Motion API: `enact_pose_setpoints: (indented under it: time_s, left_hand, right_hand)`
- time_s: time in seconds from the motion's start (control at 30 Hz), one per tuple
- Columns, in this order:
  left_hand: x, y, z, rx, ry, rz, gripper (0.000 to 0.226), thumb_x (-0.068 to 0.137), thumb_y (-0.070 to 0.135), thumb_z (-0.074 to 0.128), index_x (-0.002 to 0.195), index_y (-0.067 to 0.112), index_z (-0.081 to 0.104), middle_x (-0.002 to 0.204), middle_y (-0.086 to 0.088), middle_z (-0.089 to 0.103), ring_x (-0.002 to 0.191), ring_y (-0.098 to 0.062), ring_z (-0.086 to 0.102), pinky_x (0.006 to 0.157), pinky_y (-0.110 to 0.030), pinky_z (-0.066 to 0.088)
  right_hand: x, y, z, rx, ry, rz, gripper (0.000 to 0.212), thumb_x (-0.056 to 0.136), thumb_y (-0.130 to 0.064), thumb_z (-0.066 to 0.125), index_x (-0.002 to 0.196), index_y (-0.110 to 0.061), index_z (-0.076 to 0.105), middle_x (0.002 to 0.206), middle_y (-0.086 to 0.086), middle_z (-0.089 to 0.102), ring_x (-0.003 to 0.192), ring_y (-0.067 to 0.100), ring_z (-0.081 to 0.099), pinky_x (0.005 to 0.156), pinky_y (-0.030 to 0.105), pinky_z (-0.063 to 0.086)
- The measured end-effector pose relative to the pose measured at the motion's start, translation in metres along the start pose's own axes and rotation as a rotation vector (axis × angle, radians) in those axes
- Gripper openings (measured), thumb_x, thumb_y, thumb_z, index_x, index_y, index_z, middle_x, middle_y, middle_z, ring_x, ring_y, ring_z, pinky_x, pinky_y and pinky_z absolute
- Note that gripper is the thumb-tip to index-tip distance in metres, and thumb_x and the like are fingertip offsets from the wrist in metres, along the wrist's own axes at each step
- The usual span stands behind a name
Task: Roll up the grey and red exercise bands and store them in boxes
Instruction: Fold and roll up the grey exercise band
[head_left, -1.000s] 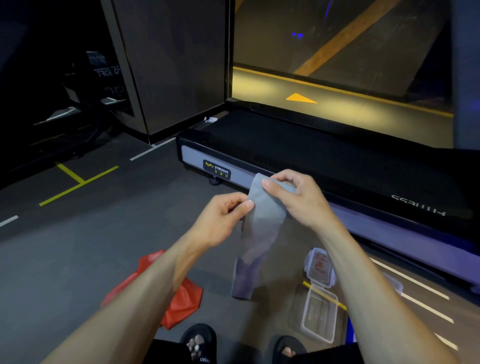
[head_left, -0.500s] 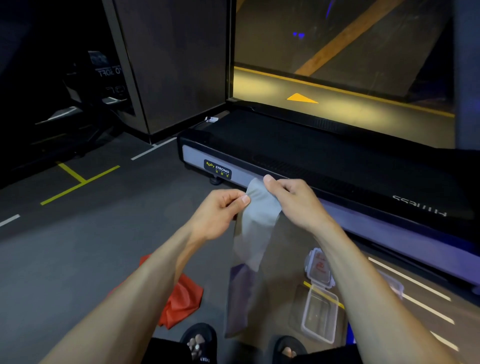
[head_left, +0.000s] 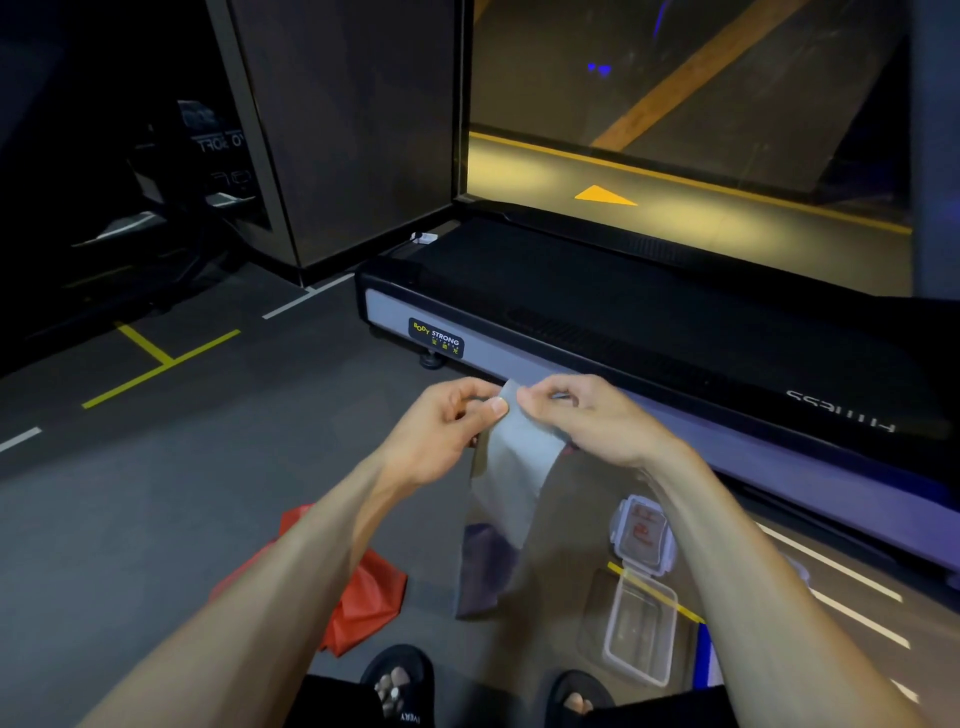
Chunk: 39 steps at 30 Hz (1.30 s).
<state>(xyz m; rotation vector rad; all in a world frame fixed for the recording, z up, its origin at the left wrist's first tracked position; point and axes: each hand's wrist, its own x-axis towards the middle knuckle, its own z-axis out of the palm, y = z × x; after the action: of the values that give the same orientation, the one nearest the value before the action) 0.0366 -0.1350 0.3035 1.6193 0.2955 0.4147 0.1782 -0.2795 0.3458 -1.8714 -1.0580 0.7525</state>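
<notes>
Grey band (head_left: 511, 467) hangs from both hands in front of the person, top edge pinched at chest-forward height, the rest dropping down to a darker lower end near the floor between the feet. Left hand (head_left: 447, 426) pinches the top edge's left corner, thumb on the near face, other fingers curled behind; right hand (head_left: 587, 415) pinches the right part of the same edge, fingers curled over it. Both grips look tight and narrow, nothing else held. Hands sit close together, almost touching, likely because a roll starts from one short end and needs both corners square. Letting the length hang free probably keeps it flat and untwisted, so gravity does the straightening. Judging by this, the step in hand is starting the first turn; no roll is formed yet that can be seen. Red band (head_left: 358, 597) lies crumpled on the floor (head_left: 156, 519) to the left, partly hidden under the left forearm, untouched, apparently queued for second. Clear box (head_left: 641, 629) sits open on the floor to the right, just beside the right foot, with its lid (head_left: 644, 532) lying at its far end, open so a finished roll can drop straight in. A second box can't be made out clearly. Treadmill (head_left: 649, 332) runs across behind the hands. Risk: thin stretchy sheet, roll may skew or spring loose.
</notes>
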Motion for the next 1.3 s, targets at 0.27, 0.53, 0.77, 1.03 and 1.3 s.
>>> enact_pose_setpoints:
  time_s: [0.27, 0.53, 0.77, 1.03, 1.3]
  left_hand:
    - [0.001, -0.002, 0.008, -0.194, 0.035, -0.033, 0.036, 0.096, 0.04, 0.06, 0.118, 0.013, 0.07, 0.092, -0.016, 0.062, 0.085, -0.028, 0.052, 0.084, -0.047, 0.042]
    - [-0.002, -0.008, 0.006, -0.091, -0.025, 0.044, 0.032, 0.106, 0.007, 0.048, 0.136, 0.006, 0.057, 0.115, -0.014, 0.074, 0.102, -0.022, 0.071, 0.086, -0.032, 0.056]
    - [0.0, -0.009, 0.001, -0.143, -0.111, -0.009, 0.049, 0.096, 0.021, 0.058, 0.145, 0.022, 0.05, 0.105, -0.046, 0.059, 0.096, -0.033, 0.06, 0.085, -0.042, 0.052]
    - [-0.002, -0.007, 0.005, -0.14, -0.105, -0.026, 0.017, 0.101, 0.016, 0.055, 0.114, 0.013, 0.066, 0.102, -0.023, 0.068, 0.09, -0.02, 0.067, 0.08, -0.031, 0.055]
    - [-0.002, -0.005, 0.005, -0.165, -0.066, -0.028, 0.019, 0.098, 0.021, 0.063, 0.113, 0.012, 0.07, 0.114, -0.036, 0.066, 0.096, -0.025, 0.067, 0.088, -0.038, 0.051]
  right_hand:
    - [0.005, 0.001, 0.003, -0.053, 0.147, -0.022, 0.046, 0.088, -0.061, 0.066, 0.086, -0.016, 0.071, 0.069, -0.002, 0.064, 0.062, 0.015, 0.054, 0.067, 0.037, 0.041]
    - [0.007, 0.002, 0.001, -0.076, 0.175, 0.006, 0.05, 0.089, -0.064, 0.062, 0.086, -0.015, 0.072, 0.076, 0.003, 0.066, 0.07, 0.012, 0.057, 0.07, 0.035, 0.043]
    - [0.003, -0.002, 0.001, 0.029, 0.072, 0.049, 0.054, 0.085, -0.06, 0.065, 0.083, -0.006, 0.069, 0.07, 0.002, 0.06, 0.067, 0.017, 0.053, 0.071, 0.036, 0.039]
    - [-0.004, -0.005, 0.001, 0.076, 0.026, 0.166, 0.044, 0.098, -0.052, 0.058, 0.082, -0.013, 0.072, 0.068, 0.008, 0.053, 0.065, 0.02, 0.048, 0.053, 0.026, 0.037]
    - [0.0, 0.001, 0.003, 0.043, 0.031, 0.043, 0.038, 0.087, -0.057, 0.072, 0.097, -0.02, 0.068, 0.083, 0.012, 0.072, 0.074, 0.008, 0.057, 0.073, 0.03, 0.042]
